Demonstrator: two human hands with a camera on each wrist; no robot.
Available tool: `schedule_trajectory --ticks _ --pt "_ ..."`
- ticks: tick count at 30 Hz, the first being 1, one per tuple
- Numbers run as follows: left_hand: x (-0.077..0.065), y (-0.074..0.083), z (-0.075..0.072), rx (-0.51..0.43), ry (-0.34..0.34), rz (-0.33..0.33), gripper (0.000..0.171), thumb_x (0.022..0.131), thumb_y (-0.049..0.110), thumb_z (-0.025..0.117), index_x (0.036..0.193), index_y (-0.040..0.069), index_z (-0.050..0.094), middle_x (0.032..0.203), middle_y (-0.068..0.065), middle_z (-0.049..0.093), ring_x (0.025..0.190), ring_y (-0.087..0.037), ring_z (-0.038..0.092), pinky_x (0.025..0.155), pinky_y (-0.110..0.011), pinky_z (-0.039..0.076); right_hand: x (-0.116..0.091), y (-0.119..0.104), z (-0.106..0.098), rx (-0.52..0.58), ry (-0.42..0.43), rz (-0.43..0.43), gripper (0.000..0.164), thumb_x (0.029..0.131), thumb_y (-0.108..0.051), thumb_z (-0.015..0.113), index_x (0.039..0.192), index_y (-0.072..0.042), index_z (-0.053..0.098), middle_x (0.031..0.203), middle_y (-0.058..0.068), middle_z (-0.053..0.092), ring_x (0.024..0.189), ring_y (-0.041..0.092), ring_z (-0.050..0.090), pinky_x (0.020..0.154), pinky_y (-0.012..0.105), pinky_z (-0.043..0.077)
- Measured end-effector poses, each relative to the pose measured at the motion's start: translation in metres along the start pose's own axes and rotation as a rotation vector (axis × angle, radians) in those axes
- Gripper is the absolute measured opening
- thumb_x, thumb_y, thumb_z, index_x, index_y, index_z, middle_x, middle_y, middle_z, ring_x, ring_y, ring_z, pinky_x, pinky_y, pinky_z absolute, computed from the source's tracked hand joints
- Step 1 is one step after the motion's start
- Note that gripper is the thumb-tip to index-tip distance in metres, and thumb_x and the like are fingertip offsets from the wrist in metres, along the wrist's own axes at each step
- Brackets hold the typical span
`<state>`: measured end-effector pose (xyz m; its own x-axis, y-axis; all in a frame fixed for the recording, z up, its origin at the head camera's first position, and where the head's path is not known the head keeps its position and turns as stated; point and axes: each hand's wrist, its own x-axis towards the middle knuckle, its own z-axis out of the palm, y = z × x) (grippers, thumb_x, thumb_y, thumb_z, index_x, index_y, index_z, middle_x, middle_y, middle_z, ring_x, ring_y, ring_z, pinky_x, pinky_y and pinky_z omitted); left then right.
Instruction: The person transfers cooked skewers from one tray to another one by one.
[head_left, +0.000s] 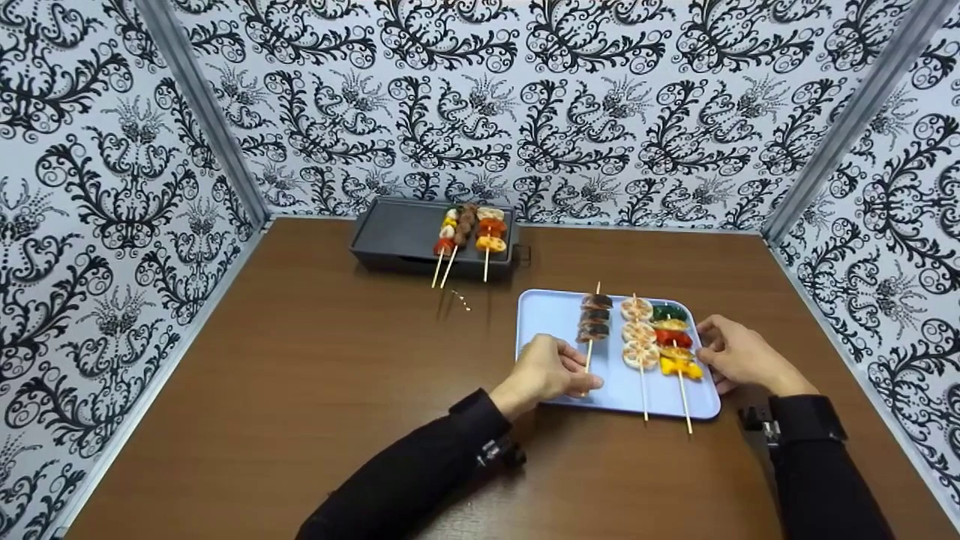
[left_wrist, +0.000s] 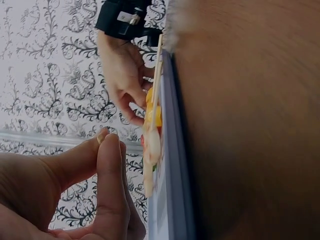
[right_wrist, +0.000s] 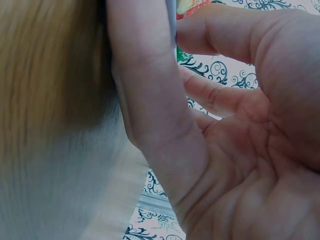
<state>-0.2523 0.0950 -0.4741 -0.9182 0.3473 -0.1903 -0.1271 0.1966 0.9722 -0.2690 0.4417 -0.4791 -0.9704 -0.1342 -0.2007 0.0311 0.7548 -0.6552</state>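
Observation:
My left hand [head_left: 546,369] pinches the bare stick of a skewer with dark-edged slices [head_left: 595,318] over the left part of a light-blue tray [head_left: 551,307]. In the left wrist view, the left thumb and fingertips [left_wrist: 111,145] meet at the stick's end. My right hand [head_left: 739,352] grips the tray's right edge; in the right wrist view, one finger [right_wrist: 150,75] lies along the rim. Beside the held skewer, a skewer of lotus root slices [head_left: 640,332] and a mixed vegetable skewer [head_left: 675,341] lie on the tray, their sticks reaching past its front edge.
A dark grey grill plate [head_left: 401,229] stands at the back of the brown table [head_left: 315,360]. On its right half lie a meat skewer [head_left: 466,223] and two mixed skewers, their sticks overhanging the front. Patterned walls [head_left: 450,112] enclose the table at back and sides.

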Motion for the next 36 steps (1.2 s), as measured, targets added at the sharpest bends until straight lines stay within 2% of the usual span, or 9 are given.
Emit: schedule_trajectory --ticks 12,20,27,31,36 --pt "0.006 0.002 0.019 0.067 0.04 -0.034 0.037 0.068 0.005 0.095 0.096 -0.001 0.07 0.068 -0.005 0.075 0.053 -0.011 0.069 0.054 -0.025 0.061 0.003 -0.004 -0.001 -0.007 -0.019 0.019 0.048 0.1 -0.013 0.059 0.141 0.003 0.04 0.112 0.031 0.061 0.065 0.022 0.07 0.056 0.041 0.064" --pt "0.004 0.001 0.028 0.003 0.021 -0.057 0.04 0.07 -0.002 0.091 0.102 -0.001 0.067 0.075 -0.006 0.074 0.06 -0.017 0.073 0.058 -0.031 0.064 0.002 -0.005 -0.002 -0.015 -0.015 0.025 0.047 0.1 -0.012 0.058 0.14 0.003 0.041 0.11 0.03 0.061 0.064 0.022 0.069 0.056 0.041 0.064" --pt "-0.002 -0.002 0.034 -0.049 -0.046 -0.009 0.04 0.074 -0.009 0.086 0.108 -0.005 0.066 0.081 -0.01 0.076 0.068 -0.031 0.078 0.061 -0.033 0.065 0.0 -0.002 0.0 -0.006 -0.007 0.006 0.047 0.099 -0.013 0.06 0.14 0.002 0.042 0.108 0.029 0.062 0.063 0.022 0.071 0.055 0.04 0.064" --pt "-0.003 0.0 0.035 0.008 -0.068 0.004 0.036 0.075 -0.006 0.086 0.107 -0.005 0.068 0.081 -0.01 0.078 0.069 -0.027 0.078 0.061 -0.03 0.065 -0.001 -0.001 0.0 -0.012 -0.002 0.005 0.046 0.099 -0.013 0.06 0.139 0.001 0.043 0.106 0.028 0.062 0.063 0.021 0.071 0.054 0.04 0.063" --pt "-0.004 0.002 0.032 0.207 -0.061 0.045 0.033 0.074 0.006 0.091 0.101 0.003 0.073 0.079 -0.002 0.079 0.066 -0.009 0.074 0.064 -0.02 0.062 -0.001 -0.002 0.0 -0.017 -0.003 0.009 0.046 0.099 -0.013 0.061 0.139 0.002 0.043 0.107 0.028 0.062 0.063 0.021 0.07 0.054 0.04 0.063"
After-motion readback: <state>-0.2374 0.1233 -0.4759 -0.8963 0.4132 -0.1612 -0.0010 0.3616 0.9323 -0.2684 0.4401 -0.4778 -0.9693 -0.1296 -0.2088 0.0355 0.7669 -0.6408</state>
